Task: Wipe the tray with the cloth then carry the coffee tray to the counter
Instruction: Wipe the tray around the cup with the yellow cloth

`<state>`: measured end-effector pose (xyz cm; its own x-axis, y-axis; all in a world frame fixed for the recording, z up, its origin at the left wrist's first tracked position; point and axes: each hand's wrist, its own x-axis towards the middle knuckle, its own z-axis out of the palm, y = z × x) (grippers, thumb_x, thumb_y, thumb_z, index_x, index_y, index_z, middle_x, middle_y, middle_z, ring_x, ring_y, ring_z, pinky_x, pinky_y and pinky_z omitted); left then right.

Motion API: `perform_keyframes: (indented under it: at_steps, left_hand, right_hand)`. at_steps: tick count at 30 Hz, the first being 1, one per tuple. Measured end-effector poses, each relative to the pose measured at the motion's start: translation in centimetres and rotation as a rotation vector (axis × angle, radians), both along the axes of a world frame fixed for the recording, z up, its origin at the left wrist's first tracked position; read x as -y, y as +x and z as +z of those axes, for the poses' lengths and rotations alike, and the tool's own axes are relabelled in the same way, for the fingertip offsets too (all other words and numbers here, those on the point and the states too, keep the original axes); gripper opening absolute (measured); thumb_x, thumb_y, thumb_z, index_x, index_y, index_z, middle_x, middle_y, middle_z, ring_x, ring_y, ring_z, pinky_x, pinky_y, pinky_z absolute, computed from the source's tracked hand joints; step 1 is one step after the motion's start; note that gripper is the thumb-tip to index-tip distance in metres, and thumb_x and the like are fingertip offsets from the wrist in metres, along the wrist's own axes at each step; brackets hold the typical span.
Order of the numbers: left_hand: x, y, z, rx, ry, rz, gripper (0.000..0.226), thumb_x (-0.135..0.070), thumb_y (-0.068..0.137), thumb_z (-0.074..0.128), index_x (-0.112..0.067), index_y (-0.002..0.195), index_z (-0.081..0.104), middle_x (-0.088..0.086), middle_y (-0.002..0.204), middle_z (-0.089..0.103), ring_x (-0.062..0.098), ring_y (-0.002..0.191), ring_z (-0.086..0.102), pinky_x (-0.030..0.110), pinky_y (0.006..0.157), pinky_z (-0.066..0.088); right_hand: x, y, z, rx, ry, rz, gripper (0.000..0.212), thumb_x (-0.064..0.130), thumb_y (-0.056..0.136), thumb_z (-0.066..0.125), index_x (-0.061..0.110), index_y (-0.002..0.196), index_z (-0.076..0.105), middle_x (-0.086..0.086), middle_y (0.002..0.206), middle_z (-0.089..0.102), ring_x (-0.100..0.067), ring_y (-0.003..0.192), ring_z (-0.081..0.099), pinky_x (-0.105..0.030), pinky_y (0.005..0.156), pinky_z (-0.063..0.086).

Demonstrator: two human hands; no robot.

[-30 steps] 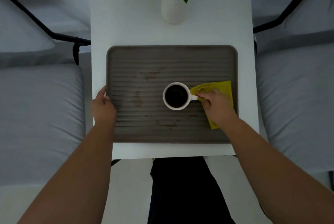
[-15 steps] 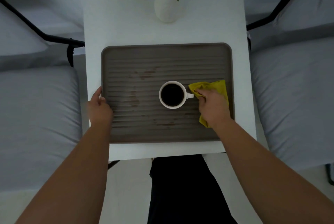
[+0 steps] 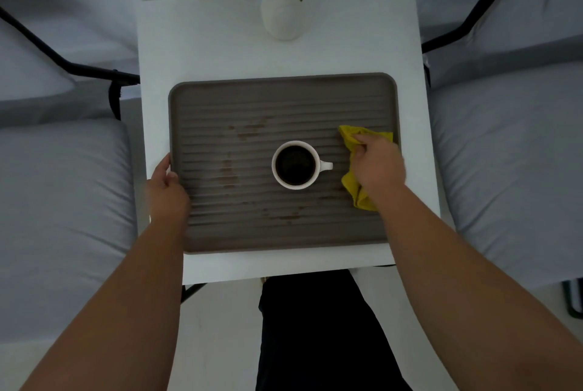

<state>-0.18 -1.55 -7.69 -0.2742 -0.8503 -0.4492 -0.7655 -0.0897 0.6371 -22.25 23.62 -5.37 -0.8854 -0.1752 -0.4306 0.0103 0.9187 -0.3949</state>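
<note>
We see the tray (image 3: 284, 100) on the white table (image 3: 202, 43), brown stains left of the coffee cup (image 3: 295, 165). The right hand (image 3: 377, 163) presses the bunched yellow cloth (image 3: 353, 185) near the tray's right edge; the left hand (image 3: 167, 192) grips the left rim.

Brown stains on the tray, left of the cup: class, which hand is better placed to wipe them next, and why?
The right hand: it already presses the yellow cloth on the tray. The left hand steadies the tray's left edge, holding no cloth.
</note>
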Motion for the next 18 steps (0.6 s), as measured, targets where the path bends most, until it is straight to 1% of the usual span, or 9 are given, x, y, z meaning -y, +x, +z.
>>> perform_keyframes:
  at_steps: [2, 4, 6, 7, 8, 10, 13, 16, 18]
  left_hand:
    - [0.0, 0.0, 0.0, -0.011, 0.006, 0.001, 0.047, -0.009, 0.101, 0.03, -0.026, 0.141, 0.048, 0.001, 0.135, 0.057, 0.018, 0.122, 0.053, 0.035, 0.108, 0.04]
    - [0.0, 0.1, -0.1, -0.022, 0.01, 0.007, 0.046, -0.01, 0.101, 0.03, -0.027, 0.141, 0.048, -0.004, 0.127, 0.061, 0.016, 0.117, 0.055, 0.034, 0.107, 0.041]
    - [0.1, 0.1, -0.2, -0.016, 0.007, -0.001, 0.048, -0.008, 0.101, 0.03, -0.026, 0.142, 0.048, -0.017, 0.101, 0.06, 0.009, 0.102, 0.056, 0.028, 0.102, 0.041]
    - [0.0, 0.1, -0.1, -0.016, -0.001, -0.009, 0.049, -0.007, 0.101, 0.03, -0.025, 0.142, 0.048, -0.022, 0.093, 0.056, 0.004, 0.093, 0.056, 0.026, 0.099, 0.041]
    - [0.0, 0.1, -0.1, -0.019, -0.008, -0.02, 0.05, -0.006, 0.1, 0.029, -0.025, 0.143, 0.047, -0.022, 0.09, 0.054, 0.001, 0.088, 0.055, 0.025, 0.097, 0.04]
    - [0.0, 0.1, 0.1, -0.03, -0.009, -0.03, 0.051, -0.005, 0.1, 0.029, -0.024, 0.143, 0.047, -0.012, 0.098, 0.058, 0.004, 0.092, 0.055, 0.025, 0.097, 0.041]
    - [0.1, 0.1, -0.1, -0.033, -0.004, -0.026, 0.051, -0.006, 0.1, 0.028, -0.025, 0.143, 0.046, -0.004, 0.113, 0.058, 0.011, 0.105, 0.055, 0.029, 0.102, 0.042]
    - [0.2, 0.2, -0.5, -0.035, -0.007, -0.002, 0.05, -0.007, 0.099, 0.029, -0.026, 0.142, 0.047, -0.001, 0.115, 0.06, 0.015, 0.106, 0.056, 0.035, 0.105, 0.043]
    - [0.2, 0.3, -0.6, -0.025, -0.01, -0.001, 0.05, -0.008, 0.099, 0.03, -0.026, 0.142, 0.048, 0.002, 0.117, 0.062, 0.019, 0.107, 0.058, 0.037, 0.105, 0.044]
  right_hand:
    - [-1.4, -0.8, 0.3, -0.02, 0.057, -0.132, 0.034, 0.009, 0.091, 0.046, 0.017, 0.12, 0.062, -0.013, 0.118, 0.063, -0.034, 0.104, 0.059, -0.032, 0.082, 0.044]
    - [-1.3, -1.1, 0.2, -0.017, 0.067, -0.205, 0.036, 0.005, 0.09, 0.045, 0.013, 0.122, 0.06, -0.014, 0.119, 0.062, -0.033, 0.104, 0.059, -0.03, 0.08, 0.043]
    - [0.1, -0.5, 0.1, -0.007, -0.046, -0.151, 0.042, 0.001, 0.088, 0.046, 0.016, 0.125, 0.059, -0.008, 0.124, 0.061, -0.028, 0.107, 0.059, -0.027, 0.086, 0.045]
    - [0.9, -0.1, -0.1, 0.002, -0.122, -0.066, 0.042, 0.001, 0.088, 0.047, 0.017, 0.125, 0.06, -0.005, 0.125, 0.061, -0.026, 0.109, 0.059, -0.026, 0.092, 0.045]
    - [1.6, 0.2, -0.1, 0.01, -0.155, 0.032, 0.039, 0.002, 0.089, 0.048, 0.018, 0.122, 0.062, -0.004, 0.123, 0.063, -0.025, 0.109, 0.06, -0.025, 0.093, 0.044]
    - [2.2, -0.2, 0.1, 0.009, -0.1, 0.131, 0.035, 0.008, 0.089, 0.048, 0.021, 0.117, 0.065, -0.005, 0.119, 0.065, -0.027, 0.105, 0.06, -0.026, 0.086, 0.044]
    - [0.9, -2.1, 0.3, -0.009, 0.006, -0.01, 0.038, 0.009, 0.087, 0.049, 0.022, 0.12, 0.063, -0.009, 0.118, 0.065, -0.031, 0.103, 0.061, -0.028, 0.08, 0.044]
    - [-0.6, -3.1, 0.3, -0.03, 0.112, -0.139, 0.031, 0.006, 0.086, 0.05, 0.011, 0.113, 0.064, -0.014, 0.112, 0.065, -0.033, 0.098, 0.061, -0.028, 0.071, 0.041]
    - [0.1, -2.7, 0.6, -0.006, 0.1, -0.144, 0.03, 0.003, 0.087, 0.05, 0.006, 0.114, 0.062, -0.015, 0.115, 0.063, -0.032, 0.101, 0.06, -0.028, 0.073, 0.04]
